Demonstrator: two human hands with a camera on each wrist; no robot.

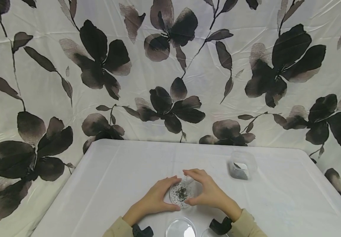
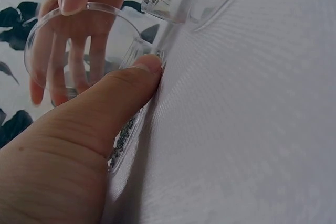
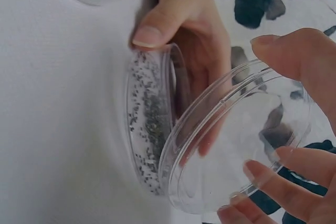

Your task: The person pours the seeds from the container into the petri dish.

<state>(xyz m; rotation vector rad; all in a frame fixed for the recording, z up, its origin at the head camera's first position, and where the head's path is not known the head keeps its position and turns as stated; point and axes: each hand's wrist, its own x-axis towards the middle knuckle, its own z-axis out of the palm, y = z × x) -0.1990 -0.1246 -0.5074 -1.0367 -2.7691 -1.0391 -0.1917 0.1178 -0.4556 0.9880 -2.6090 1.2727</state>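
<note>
Clear plastic dish (image 1: 180, 196) filled but uncovered, its lid (image 3: 215, 177) tilted in your right hand (image 1: 209, 192).
Your left hand (image 1: 158, 195) curls round the dish's edge, thumb on the side nearer you, and the dish sits on the table between your hands; your right thumb and fingers pinch the lid by its rim, spread about as wide as it is. As far as you can judge, the dark bits (image 3: 153, 121) are already in; the lid is not seated, and you cannot tell whether it touches the dish. Closing the dish looks like the part left, if that is your aim. The dish is round and shallow, its bits thick in the middle and thinning outward over white, which may be a lining or the table showing through.
</note>
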